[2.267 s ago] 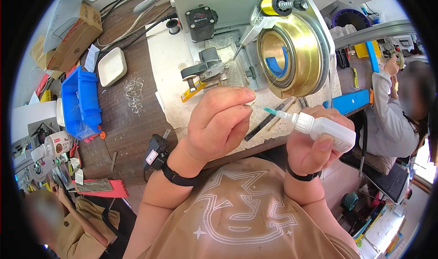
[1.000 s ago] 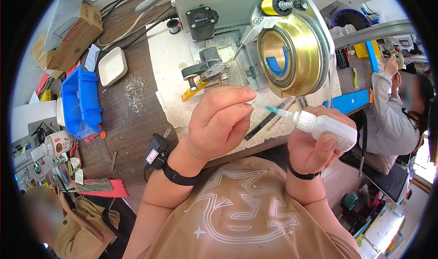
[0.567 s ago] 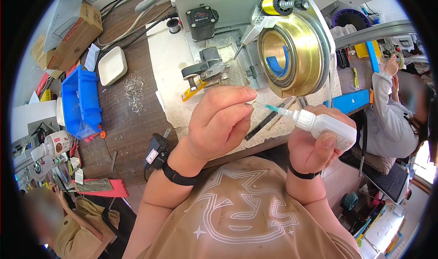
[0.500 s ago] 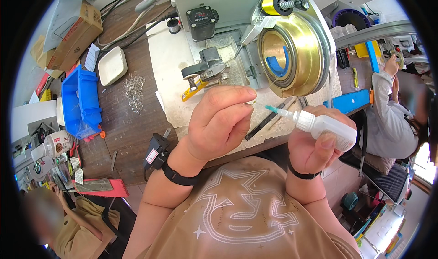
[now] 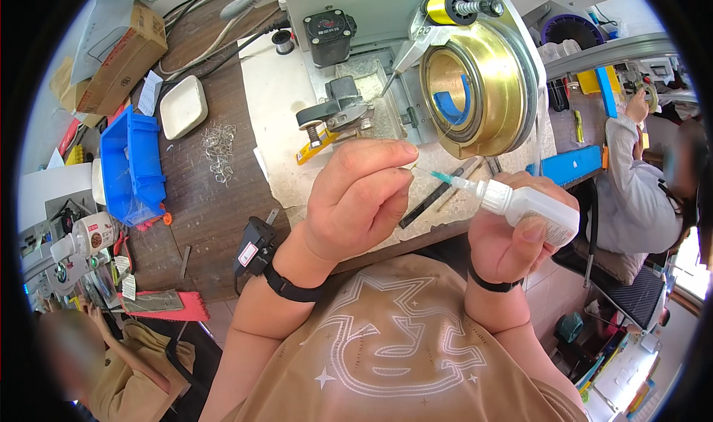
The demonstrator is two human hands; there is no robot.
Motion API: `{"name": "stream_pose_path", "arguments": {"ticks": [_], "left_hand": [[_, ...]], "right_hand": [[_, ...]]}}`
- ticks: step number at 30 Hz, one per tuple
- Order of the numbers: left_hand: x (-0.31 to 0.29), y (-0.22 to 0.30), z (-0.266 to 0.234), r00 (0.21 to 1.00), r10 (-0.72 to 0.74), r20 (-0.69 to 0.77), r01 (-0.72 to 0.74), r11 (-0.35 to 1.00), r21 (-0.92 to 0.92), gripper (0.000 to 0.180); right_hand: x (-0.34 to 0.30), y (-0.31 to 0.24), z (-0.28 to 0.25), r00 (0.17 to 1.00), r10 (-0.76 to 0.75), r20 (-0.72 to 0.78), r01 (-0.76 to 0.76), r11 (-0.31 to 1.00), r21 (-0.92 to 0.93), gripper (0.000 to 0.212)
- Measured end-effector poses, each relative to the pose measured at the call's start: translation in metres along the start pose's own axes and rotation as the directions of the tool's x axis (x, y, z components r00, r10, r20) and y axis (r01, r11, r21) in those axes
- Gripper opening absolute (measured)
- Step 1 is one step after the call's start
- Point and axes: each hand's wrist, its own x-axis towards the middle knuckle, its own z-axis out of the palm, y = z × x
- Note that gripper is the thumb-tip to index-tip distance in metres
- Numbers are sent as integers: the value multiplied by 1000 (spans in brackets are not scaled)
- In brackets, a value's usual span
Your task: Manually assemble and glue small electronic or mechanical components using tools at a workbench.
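Observation:
My right hand [image 5: 512,236] is wrapped round a small white squeeze bottle [image 5: 546,212], tilted so its tip points to the upper left. A green needle tip [image 5: 443,177] on the bottle's nozzle reaches close to my left fingertips. Thumb and index finger of my left hand [image 5: 364,195] are pinched together; what they hold, if anything, is too small to name. Both hands are raised over the bench's front edge. Behind them stands a winding machine with a large brass-coloured ring [image 5: 512,88] and a yellow thread spool [image 5: 443,10].
On the left of the wooden bench are a heap of wire hooks [image 5: 219,152], an off-white dish [image 5: 183,108] and a blue bin [image 5: 122,169]. A black file [image 5: 434,203] lies under my hands. A black device [image 5: 255,251] sits beside my left wrist. Other people sit left and right.
My hands and the bottle stay almost exactly where they were. At the right, the co-worker in grey has shifted slightly.

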Motion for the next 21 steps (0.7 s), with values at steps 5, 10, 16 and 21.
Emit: {"name": "stream_pose_path", "arguments": {"ticks": [5,10,16,21], "left_hand": [[1,1,0,1000,-3,2,3,1000,5,21],[1,0,0,1000,0,-3,0,1000,4,22],[2,1,0,1000,-8,-16,9,1000,28,22],[1,1,0,1000,-12,-16,13,999,41,22]], "right_hand": [[0,-1,0,1000,8,-3,-8,1000,-4,42],[0,0,-3,1000,-26,-13,26,999,-42,42],[4,-5,-12,994,-89,68,97,986,-135,43],[13,-23,-13,981,104,166,38,729,-683,24]]}}
